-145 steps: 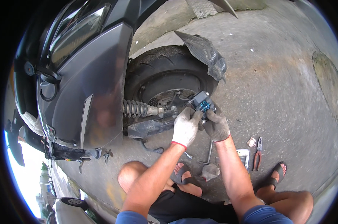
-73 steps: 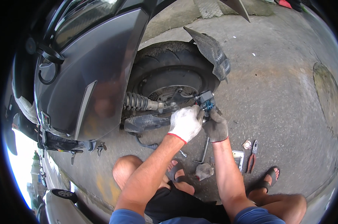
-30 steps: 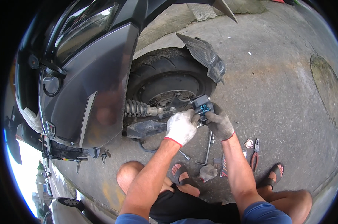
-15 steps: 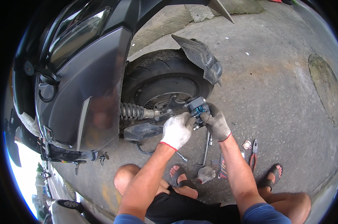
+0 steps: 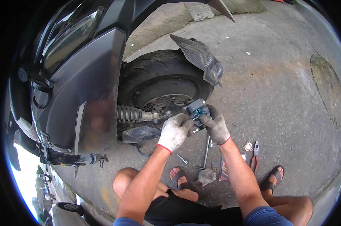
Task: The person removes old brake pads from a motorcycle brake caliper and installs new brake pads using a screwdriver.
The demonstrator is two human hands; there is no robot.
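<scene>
A black brake caliper with blue parts inside is held up in front of the scooter's rear wheel. My right hand, in a soiled grey work glove, grips it from the right, thumb over the near face. On the other side, my left hand wears a whiter glove with a red cuff; its thumb and bent fingers pinch at the caliper's lower left edge, and the exact contact is partly hidden. Just behind the caliper show the brake disc and the shock absorber spring.
Scooter bodywork fills the left, with a loose-hanging mudguard beyond the tyre. On the concrete lie a long-handled wrench, a socket tool, pliers, a crumpled glove and a small round part.
My left hand has shifted slightly left and down along the caliper's edge, its fingers less over it. The right hand keeps its grip. The whole view has moved a little.
</scene>
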